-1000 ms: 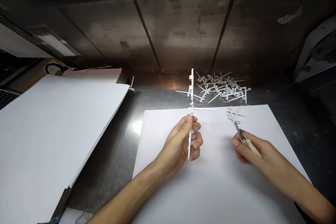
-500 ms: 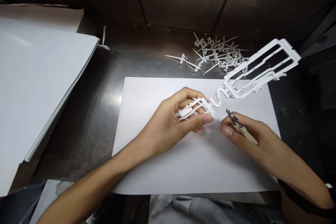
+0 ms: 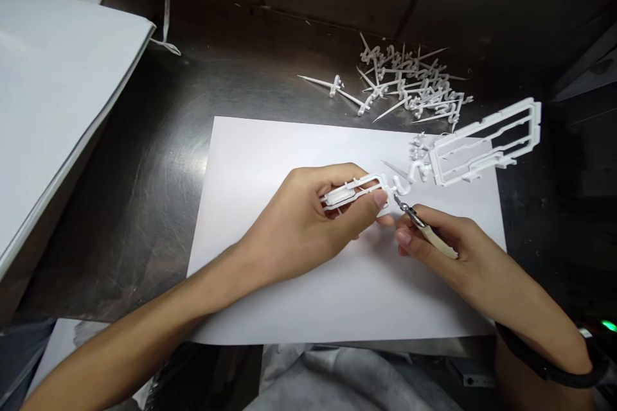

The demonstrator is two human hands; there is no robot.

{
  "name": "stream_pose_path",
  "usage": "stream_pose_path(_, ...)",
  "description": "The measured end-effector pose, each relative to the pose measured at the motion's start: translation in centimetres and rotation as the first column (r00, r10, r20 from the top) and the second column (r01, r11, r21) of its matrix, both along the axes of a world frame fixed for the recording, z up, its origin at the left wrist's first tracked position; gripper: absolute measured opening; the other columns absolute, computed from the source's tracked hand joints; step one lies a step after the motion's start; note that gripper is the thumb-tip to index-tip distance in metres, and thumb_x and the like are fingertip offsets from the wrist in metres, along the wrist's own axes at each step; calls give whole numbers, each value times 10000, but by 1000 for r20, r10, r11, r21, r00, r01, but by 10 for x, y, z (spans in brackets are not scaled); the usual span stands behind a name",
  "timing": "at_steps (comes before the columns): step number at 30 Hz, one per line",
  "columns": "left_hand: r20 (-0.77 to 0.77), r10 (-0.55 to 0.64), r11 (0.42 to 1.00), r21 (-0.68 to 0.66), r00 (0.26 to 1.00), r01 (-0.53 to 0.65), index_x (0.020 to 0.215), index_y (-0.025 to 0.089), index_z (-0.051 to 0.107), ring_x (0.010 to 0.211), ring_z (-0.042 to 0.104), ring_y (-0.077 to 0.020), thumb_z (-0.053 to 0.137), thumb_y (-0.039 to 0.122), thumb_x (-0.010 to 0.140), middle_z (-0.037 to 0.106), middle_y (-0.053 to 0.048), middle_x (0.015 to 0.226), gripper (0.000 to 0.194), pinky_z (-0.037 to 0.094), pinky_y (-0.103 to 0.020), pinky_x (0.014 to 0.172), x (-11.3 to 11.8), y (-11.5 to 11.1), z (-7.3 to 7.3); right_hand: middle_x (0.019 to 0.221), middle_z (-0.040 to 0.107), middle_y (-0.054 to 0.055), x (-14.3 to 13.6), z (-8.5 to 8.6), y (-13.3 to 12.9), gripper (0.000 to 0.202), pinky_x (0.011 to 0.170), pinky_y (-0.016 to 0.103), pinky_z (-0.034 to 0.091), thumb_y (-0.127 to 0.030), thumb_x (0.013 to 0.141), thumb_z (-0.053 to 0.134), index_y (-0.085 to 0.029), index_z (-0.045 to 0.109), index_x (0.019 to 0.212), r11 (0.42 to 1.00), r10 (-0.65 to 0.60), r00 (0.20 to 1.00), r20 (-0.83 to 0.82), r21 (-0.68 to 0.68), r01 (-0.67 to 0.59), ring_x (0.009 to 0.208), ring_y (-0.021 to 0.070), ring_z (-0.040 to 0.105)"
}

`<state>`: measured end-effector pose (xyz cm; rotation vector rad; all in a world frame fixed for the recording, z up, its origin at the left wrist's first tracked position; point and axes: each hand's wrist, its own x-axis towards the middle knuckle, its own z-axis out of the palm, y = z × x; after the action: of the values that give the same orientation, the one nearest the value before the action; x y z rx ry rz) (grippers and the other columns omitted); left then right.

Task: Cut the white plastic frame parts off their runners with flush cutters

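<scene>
While dark metal tabletop (image 3: 144, 141) carries white rectangular paper sheet (image 3: 347, 308), visible between forearms, spiky white plastic pile (image 3: 417, 80) lies beyond sheet's far edge. Above sheet: white plastic twin-frame piece (image 3: 435, 167), long axis slanting toward far-right corner. Left hand (image 3: 308, 221): fingers pinching smaller frame. Right hand (image 3: 475, 260), nearer curved neck (image 3: 411, 183): fingers curled around cream-handled metal nippers (image 3: 430, 236), tips just beside neck.
</scene>
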<state>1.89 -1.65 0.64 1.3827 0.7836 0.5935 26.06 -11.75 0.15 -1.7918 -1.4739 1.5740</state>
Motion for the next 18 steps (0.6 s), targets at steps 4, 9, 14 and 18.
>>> stream_pose_path(4, -25, -30, 999, 12, 999, 30, 888, 169, 810, 606, 604, -95, 700, 304, 1069, 719, 0, 772, 251, 454, -177, 552, -1, -2, -3, 988, 621, 4, 0, -2, -1, 380, 883, 336, 441, -590, 1196, 638, -246, 674, 1039, 1000, 6, 1000, 4, -7, -6, 971, 268, 568)
stream_pose_path(9, 8, -26, 999, -27, 1000, 26, 883, 170, 804, 644, 648, -106, 695, 309, 1070, 768, -22, 866, 258, 493, -174, 570, 0, -2, -3, 1034, 656, 24, -3, 1, 0, 360, 908, 351, 500, -560, 1184, 649, -238, 662, 1025, 1000, -12, 1000, -15, -26, 12, 1065, 314, 605)
stream_pose_path(14, 18, -28, 999, -28, 999, 29, 872, 175, 811, 621, 644, -107, 720, 299, 1052, 757, -15, 823, 237, 491, -176, 555, 1, -1, -4, 827, 591, 27, -4, 3, 0, 398, 725, 329, 535, -594, 1162, 644, -233, 642, 993, 1000, -4, 1000, 17, -22, 4, 954, 327, 635)
stream_pose_path(18, 42, -6, 999, -41, 999, 8, 865, 173, 795, 645, 659, -118, 736, 299, 1040, 760, -23, 849, 224, 494, -181, 552, 1, -1, -4, 809, 575, 27, -5, 4, -1, 413, 716, 335, 538, -607, 1161, 637, -234, 631, 984, 1000, -25, 999, 32, -17, 26, 920, 324, 636)
